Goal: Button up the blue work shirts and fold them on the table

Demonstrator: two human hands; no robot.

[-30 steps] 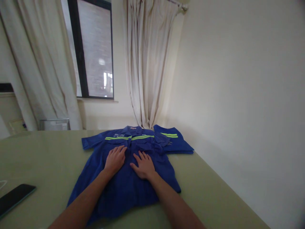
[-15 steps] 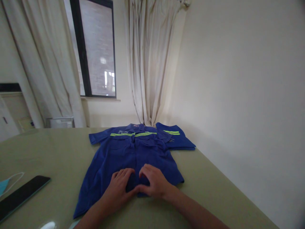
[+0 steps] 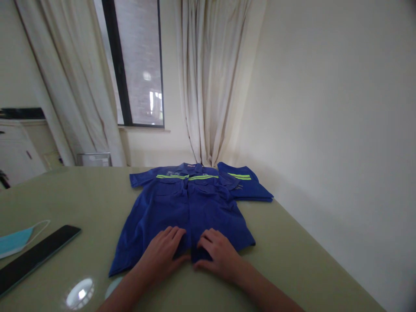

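A blue short-sleeved work shirt (image 3: 182, 203) lies spread on the table, collar at the far end, with a yellow-green reflective stripe across its chest. My left hand (image 3: 167, 249) rests over the lower front near the hem, fingers bent and thumb held apart. Just across the front opening, my right hand (image 3: 217, 251) lies on the other lower half, its fingers curved and its thumb spread away from them. A gap separates the two thumbs. Part of the hem is hidden under the hands.
Folded blue clothing (image 3: 248, 186) with a similar stripe lies by the shirt's right sleeve. On the left are a long black flat object (image 3: 39, 255) and a light blue face mask (image 3: 16, 242). A wall (image 3: 325, 130) runs along the table's right edge; curtains (image 3: 211, 86) hang behind.
My thumbs, close together before, have moved apart, with my right hand shifting rightward. The view has turned slightly left, showing more of the mask. The shirt stays spread out.
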